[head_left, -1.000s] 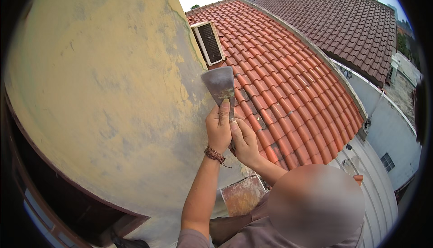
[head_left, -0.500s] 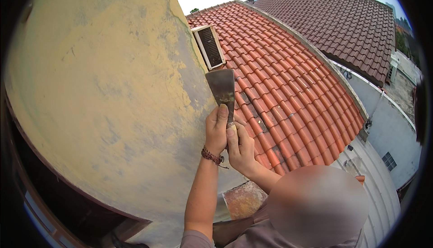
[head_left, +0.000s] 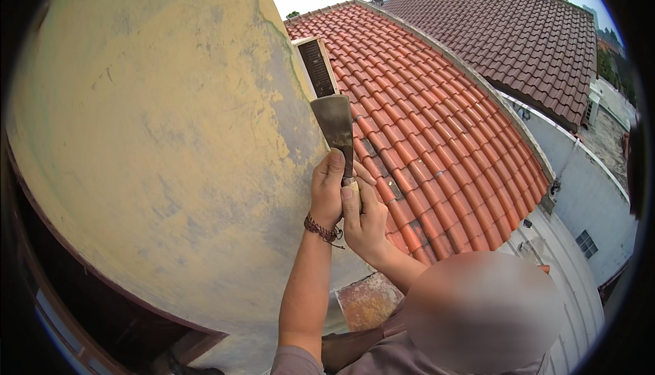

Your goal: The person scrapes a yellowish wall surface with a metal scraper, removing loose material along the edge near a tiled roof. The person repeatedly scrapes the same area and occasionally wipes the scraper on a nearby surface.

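A paint scraper [head_left: 334, 124] with a wide, dark metal blade points upward and away from me, close to the right edge of the yellow wall [head_left: 184, 122]. My left hand [head_left: 327, 187], with a braided bracelet at its wrist, closes on the lower blade, its thumb pressed along the metal. Just to its right, my right hand [head_left: 366, 219] wraps the pale handle [head_left: 353, 193], thumb on top. Yellow paint on the wall is patchy, with grey areas showing. From this view I cannot tell whether the blade's edge touches the wall.
An air-conditioner outdoor unit [head_left: 316, 66] sits at the wall's corner beyond the blade. Orange roof tiles [head_left: 437, 143] slope away to the right, with a darker brown roof [head_left: 512, 34] behind. Corrugated sheeting [head_left: 573, 293] lies at lower right. A dark opening [head_left: 89, 293] is at lower left.
Both hands and the scraper have shifted slightly upward, so the blade now overlaps the lower part of the outdoor unit. The grip looks the same.
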`<state>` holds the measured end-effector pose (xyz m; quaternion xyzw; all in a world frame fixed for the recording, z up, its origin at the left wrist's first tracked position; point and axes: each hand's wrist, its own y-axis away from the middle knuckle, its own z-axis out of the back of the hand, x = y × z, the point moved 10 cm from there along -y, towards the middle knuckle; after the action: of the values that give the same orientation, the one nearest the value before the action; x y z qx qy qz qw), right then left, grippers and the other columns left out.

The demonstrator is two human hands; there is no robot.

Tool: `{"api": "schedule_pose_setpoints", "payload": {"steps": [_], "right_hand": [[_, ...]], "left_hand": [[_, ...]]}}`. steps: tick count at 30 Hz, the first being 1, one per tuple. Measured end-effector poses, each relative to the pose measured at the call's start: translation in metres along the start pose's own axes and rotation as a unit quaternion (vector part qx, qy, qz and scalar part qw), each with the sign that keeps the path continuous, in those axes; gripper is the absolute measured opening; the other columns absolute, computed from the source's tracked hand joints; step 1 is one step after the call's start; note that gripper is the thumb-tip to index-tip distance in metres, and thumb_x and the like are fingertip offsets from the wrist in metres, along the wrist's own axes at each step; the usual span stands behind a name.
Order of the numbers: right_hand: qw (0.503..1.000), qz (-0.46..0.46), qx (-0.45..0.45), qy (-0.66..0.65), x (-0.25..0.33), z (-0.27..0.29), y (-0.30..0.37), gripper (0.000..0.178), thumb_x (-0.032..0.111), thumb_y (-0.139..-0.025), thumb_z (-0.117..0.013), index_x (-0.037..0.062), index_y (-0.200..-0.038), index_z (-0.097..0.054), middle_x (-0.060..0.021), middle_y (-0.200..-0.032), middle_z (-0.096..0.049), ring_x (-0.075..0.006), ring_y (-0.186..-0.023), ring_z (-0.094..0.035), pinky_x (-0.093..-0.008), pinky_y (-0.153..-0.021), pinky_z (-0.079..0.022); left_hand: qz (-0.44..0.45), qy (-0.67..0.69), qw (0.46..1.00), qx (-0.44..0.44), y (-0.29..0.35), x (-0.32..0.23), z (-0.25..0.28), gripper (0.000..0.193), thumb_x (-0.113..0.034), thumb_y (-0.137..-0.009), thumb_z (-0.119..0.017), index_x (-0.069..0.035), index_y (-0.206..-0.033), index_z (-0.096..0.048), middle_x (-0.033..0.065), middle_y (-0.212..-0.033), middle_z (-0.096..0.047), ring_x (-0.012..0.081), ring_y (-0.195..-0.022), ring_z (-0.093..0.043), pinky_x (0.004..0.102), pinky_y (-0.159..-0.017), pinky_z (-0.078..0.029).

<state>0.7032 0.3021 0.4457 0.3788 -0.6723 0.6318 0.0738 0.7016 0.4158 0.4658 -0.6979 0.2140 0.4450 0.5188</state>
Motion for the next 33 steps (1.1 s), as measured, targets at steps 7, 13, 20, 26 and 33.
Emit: {"api": "schedule_pose_setpoints", "payload": {"steps": [7,13,20,26,33], "right_hand": [[0.996,-0.076,0.052,-0.005,-0.010,0.001,0.001,0.042,0.022,-0.101,-0.051,-0.0073,-0.132,-0.050,-0.0272,-0.100,-0.066,-0.0361,-0.089,-0.071,-0.0391,-0.075,-0.055],[1.000,0.002,0.005,0.027,-0.002,0.010,-0.003,0.028,0.016,-0.100,-0.056,-0.0082,-0.113,-0.059,-0.0161,-0.076,-0.064,-0.0195,-0.065,-0.064,-0.0318,-0.058,-0.049],[0.984,-0.127,0.117,0.029,-0.022,-0.001,0.006,0.042,0.019,-0.100,-0.054,-0.0096,-0.131,-0.050,-0.0278,-0.121,-0.062,-0.0336,-0.098,-0.071,-0.0367,-0.080,-0.056],[0.997,-0.035,0.066,0.024,-0.006,0.001,-0.007,0.037,0.019,-0.100,-0.053,-0.0080,-0.125,-0.055,-0.0259,-0.104,-0.067,-0.0336,-0.092,-0.071,-0.0368,-0.075,-0.056],[0.999,-0.007,0.031,0.021,-0.003,0.005,-0.004,0.028,0.012,-0.099,-0.055,-0.0081,-0.119,-0.057,-0.0171,-0.090,-0.069,-0.0223,-0.077,-0.069,-0.0318,-0.067,-0.053]], "left_hand": [[0.001,0.043,0.999,0.002,0.002,-0.002,-0.010,0.052,-0.050,-0.103,-0.041,-0.008,-0.074,-0.049,0.0155,-0.074,-0.067,0.0174,-0.061,-0.063,0.0290,-0.055,-0.052],[0.011,0.076,0.997,-0.008,0.003,-0.002,-0.016,0.051,-0.050,-0.104,-0.039,-0.009,-0.076,-0.048,0.0150,-0.074,-0.066,0.0174,-0.061,-0.062,0.0281,-0.056,-0.051],[-0.001,0.112,0.994,-0.005,0.006,0.002,-0.014,0.047,-0.048,-0.103,-0.043,-0.005,-0.091,-0.057,0.0114,-0.074,-0.067,0.0145,-0.063,-0.064,0.0286,-0.059,-0.053],[-0.020,0.084,0.996,-0.001,-0.001,-0.011,-0.013,0.049,-0.048,-0.103,-0.042,-0.003,-0.092,-0.058,0.0113,-0.074,-0.068,0.0145,-0.064,-0.064,0.0289,-0.061,-0.053],[-0.006,0.114,0.993,0.024,0.002,0.002,-0.014,0.048,-0.048,-0.103,-0.042,-0.003,-0.092,-0.058,0.0113,-0.074,-0.067,0.0153,-0.064,-0.064,0.0301,-0.061,-0.054]]}}
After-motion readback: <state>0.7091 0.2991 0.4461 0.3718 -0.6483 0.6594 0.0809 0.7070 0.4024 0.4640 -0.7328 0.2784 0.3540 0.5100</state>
